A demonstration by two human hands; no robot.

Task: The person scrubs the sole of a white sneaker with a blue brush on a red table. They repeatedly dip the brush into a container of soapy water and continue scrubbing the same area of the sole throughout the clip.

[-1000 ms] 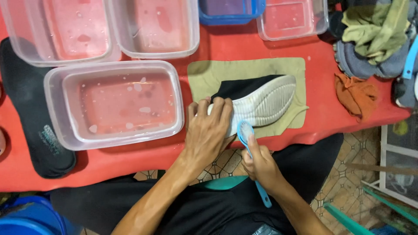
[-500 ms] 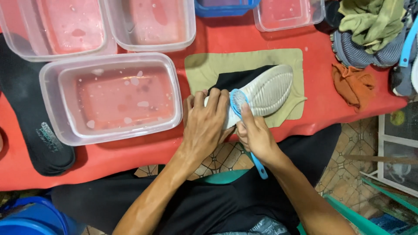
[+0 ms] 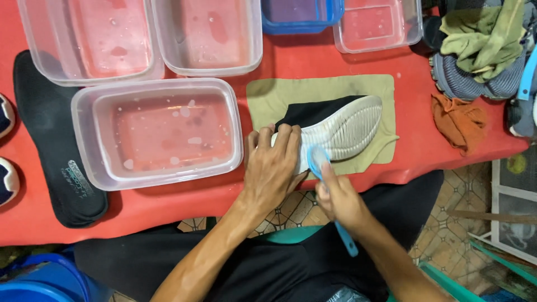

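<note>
A black shoe with a white ribbed sole [image 3: 342,128] lies on its side on an olive cloth [image 3: 319,92] on the red table [image 3: 291,56]. My left hand [image 3: 272,165] presses down on the shoe's heel end, fingers curled over it. My right hand [image 3: 338,197] grips a light blue brush [image 3: 320,159], whose head rests against the near edge of the sole; its handle sticks out below my wrist.
Clear plastic tubs of water [image 3: 159,131] stand left and behind. A black insole [image 3: 56,145] lies at the far left, next to parts of other shoes. Crumpled rags [image 3: 481,45] and an orange cloth [image 3: 458,120] sit at the right. The table edge runs just under the shoe.
The brush head slid from the middle of the sole back toward the near edge. My left hand stayed on the heel.
</note>
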